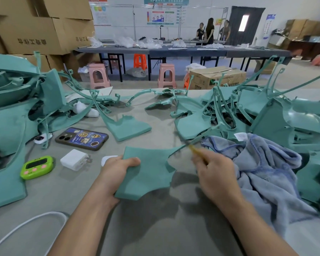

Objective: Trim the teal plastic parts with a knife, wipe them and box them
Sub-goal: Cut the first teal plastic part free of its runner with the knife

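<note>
My left hand (118, 172) grips the near-left edge of a flat teal plastic part (150, 170), thumb on top, holding it just above the grey table (155, 228). A thin arm of that part runs up and right. My right hand (216, 174) holds a knife with a yellow handle (193, 149), blurred, its tip at the thin arm. A blue-grey cloth (266, 172) lies to the right, touching my right hand. Another flat teal part (126, 128) lies farther back on the table.
Heaps of teal parts rise at the left (13, 111) and right (277, 115). A phone (81, 138), white charger (74, 159), green timer (37, 166) and white cable (26, 224) lie at the left. Cardboard boxes (31, 32) stand behind; one open box (216, 76) sits on the floor.
</note>
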`<state>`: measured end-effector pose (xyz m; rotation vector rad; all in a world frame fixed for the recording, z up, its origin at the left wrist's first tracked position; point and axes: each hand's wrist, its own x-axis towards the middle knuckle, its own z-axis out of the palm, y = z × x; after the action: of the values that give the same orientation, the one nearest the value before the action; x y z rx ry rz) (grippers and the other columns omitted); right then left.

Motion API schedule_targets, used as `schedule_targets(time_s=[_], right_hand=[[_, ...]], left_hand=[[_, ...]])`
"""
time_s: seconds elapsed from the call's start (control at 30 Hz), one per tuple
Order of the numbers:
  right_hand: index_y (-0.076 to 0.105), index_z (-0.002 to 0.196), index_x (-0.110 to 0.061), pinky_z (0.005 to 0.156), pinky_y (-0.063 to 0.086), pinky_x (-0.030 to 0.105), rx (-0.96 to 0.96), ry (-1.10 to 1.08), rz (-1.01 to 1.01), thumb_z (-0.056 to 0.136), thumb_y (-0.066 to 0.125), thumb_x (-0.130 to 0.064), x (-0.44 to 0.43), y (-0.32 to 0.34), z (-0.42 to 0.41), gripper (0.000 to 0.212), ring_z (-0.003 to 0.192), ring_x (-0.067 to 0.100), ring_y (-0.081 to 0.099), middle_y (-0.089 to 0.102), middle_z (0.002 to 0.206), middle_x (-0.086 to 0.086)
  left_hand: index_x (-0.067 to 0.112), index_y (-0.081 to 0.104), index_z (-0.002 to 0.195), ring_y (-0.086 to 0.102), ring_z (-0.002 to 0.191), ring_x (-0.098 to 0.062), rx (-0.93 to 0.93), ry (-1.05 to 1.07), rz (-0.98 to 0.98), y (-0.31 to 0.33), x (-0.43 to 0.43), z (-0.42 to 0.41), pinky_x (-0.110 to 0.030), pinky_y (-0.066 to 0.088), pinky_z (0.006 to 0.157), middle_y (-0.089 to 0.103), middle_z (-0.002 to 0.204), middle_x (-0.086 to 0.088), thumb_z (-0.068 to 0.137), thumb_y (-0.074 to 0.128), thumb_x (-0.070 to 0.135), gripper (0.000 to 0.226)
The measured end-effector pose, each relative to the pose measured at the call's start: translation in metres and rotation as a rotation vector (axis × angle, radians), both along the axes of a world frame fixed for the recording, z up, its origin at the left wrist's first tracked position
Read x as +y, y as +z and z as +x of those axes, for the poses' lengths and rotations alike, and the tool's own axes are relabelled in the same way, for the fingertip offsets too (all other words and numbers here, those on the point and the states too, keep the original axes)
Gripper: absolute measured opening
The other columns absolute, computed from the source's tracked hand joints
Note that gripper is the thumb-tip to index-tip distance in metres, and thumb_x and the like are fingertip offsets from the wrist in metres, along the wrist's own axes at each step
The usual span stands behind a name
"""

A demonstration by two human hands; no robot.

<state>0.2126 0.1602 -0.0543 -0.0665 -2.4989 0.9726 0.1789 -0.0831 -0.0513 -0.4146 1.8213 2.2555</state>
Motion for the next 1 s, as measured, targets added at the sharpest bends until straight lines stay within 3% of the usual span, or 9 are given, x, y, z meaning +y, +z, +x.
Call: schedule_targets(time_s=[0.07,0.2,0.27,0.43,0.63,0.7,0.77,0.9,1.0], right_hand=[[0.055,0.066,-0.030,0.050,0.036,0.024,-0.094,0.101,0.072,0.100,0.053,-0.038,-0.007,-0.006,0.004,0.035,0.058,0.008,0.054,0.060,0.064,-0.012],[0.043,0.063,-0.021,0.059,0.026,0.037,-0.071,-0.305,0.121,0.103,0.045,-0.032,0.010,0.004,-0.007,0.041,0.058,0.022,0.043,0.050,0.060,-0.004],[0.043,0.066,-0.019,0.062,0.025,0.038,-0.019,-0.346,0.046,0.104,0.045,-0.029,0.017,0.008,-0.006,0.039,0.060,0.024,0.040,0.049,0.062,-0.004],[0.059,0.077,-0.026,0.056,0.038,0.034,-0.094,0.099,0.145,0.101,0.054,-0.036,-0.006,-0.002,0.007,0.026,0.057,0.009,0.053,0.057,0.058,-0.005],[0.045,0.063,-0.021,0.052,0.024,0.032,-0.032,-0.227,0.047,0.102,0.053,-0.034,0.004,0.001,-0.003,0.042,0.053,0.009,0.043,0.047,0.053,-0.007],[0.046,0.062,-0.020,0.050,0.026,0.022,0.016,-0.106,0.015,0.101,0.058,-0.032,0.004,-0.003,0.001,0.042,0.057,0.010,0.049,0.053,0.056,-0.009],[0.052,0.065,-0.021,0.053,0.036,0.021,-0.003,0.040,-0.001,0.100,0.060,-0.032,-0.002,-0.005,0.006,0.038,0.060,0.008,0.052,0.057,0.062,-0.018],[0.062,0.076,-0.015,0.055,0.039,0.031,-0.132,0.173,0.023,0.101,0.057,-0.037,-0.010,-0.006,0.006,0.033,0.059,0.013,0.052,0.062,0.068,-0.006],[0.058,0.078,-0.009,0.053,0.036,0.036,-0.193,0.261,0.028,0.101,0.057,-0.032,-0.005,-0.005,0.005,0.032,0.051,0.010,0.038,0.054,0.062,0.007]], left_hand=[[-0.002,0.072,0.097,0.073,0.066,-0.036,-0.007,0.008,0.014,0.000,-0.002,0.000,-0.039,0.057,0.051,0.075,0.091,-0.025,0.087,0.068,0.006,0.014],[-0.004,0.071,0.098,0.072,0.064,-0.035,-0.007,0.037,0.025,0.000,-0.004,-0.002,-0.039,0.057,0.050,0.074,0.091,-0.027,0.086,0.067,0.004,0.015],[-0.005,0.070,0.100,0.072,0.065,-0.035,-0.007,0.033,0.016,0.000,-0.003,-0.001,-0.040,0.058,0.052,0.074,0.092,-0.028,0.087,0.065,0.003,0.016],[-0.010,0.067,0.110,0.072,0.073,-0.037,-0.020,0.040,0.071,0.003,-0.003,0.001,-0.042,0.060,0.055,0.073,0.099,-0.030,0.085,0.067,0.004,0.029],[-0.015,0.057,0.124,0.070,0.075,-0.036,-0.047,0.045,0.108,0.006,-0.005,0.000,-0.039,0.059,0.055,0.069,0.109,-0.034,0.086,0.065,0.003,0.043],[-0.015,0.053,0.128,0.069,0.077,-0.037,-0.044,0.060,0.092,0.006,-0.005,-0.001,-0.041,0.059,0.057,0.068,0.111,-0.035,0.085,0.066,0.002,0.047],[-0.013,0.051,0.130,0.069,0.079,-0.038,-0.042,0.070,0.082,0.005,-0.004,-0.002,-0.044,0.059,0.058,0.068,0.111,-0.035,0.084,0.068,0.002,0.051],[-0.009,0.058,0.126,0.071,0.083,-0.040,-0.046,0.063,0.078,0.001,-0.004,-0.003,-0.046,0.060,0.062,0.071,0.107,-0.031,0.082,0.072,0.007,0.049],[-0.008,0.068,0.112,0.072,0.084,-0.039,-0.046,0.032,0.079,0.000,-0.005,-0.003,-0.044,0.060,0.065,0.073,0.105,-0.029,0.084,0.071,0.009,0.034]])
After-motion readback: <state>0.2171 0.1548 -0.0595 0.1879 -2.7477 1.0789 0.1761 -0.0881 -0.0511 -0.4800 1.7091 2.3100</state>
